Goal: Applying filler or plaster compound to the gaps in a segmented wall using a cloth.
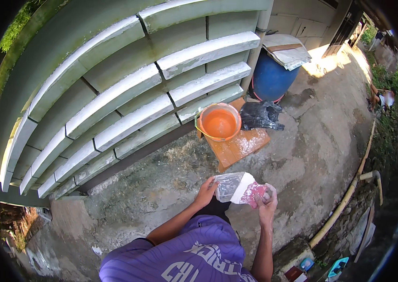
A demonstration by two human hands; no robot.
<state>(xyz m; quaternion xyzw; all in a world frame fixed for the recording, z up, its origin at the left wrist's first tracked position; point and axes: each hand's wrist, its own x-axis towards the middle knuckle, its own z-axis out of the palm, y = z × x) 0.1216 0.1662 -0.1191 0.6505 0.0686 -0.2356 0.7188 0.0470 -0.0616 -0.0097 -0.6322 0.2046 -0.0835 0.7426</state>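
Note:
In front of my body, my left hand (205, 193) is closed on one end of a clear, whitish-smeared plastic container (228, 186). My right hand (267, 201), its fingers dusted white, grips a pink flat piece (254, 191) smeared with white. The pink piece meets the container at a bright white band; whether that band is paste or part of a tool I cannot tell. Beyond my hands, an orange bucket (218, 123) with a pale smeared rim stands on an orange-brown board (236, 149) spattered with white powder.
A stepped wall (123, 94) with white-coated ledges rises at the left. A crumpled black plastic bag (261, 115) lies beside the bucket. Behind it stands a blue barrel (274, 77) with flat sheets on top. A pipe (337, 221) edges the concrete at right; another person (384, 98) is farther off.

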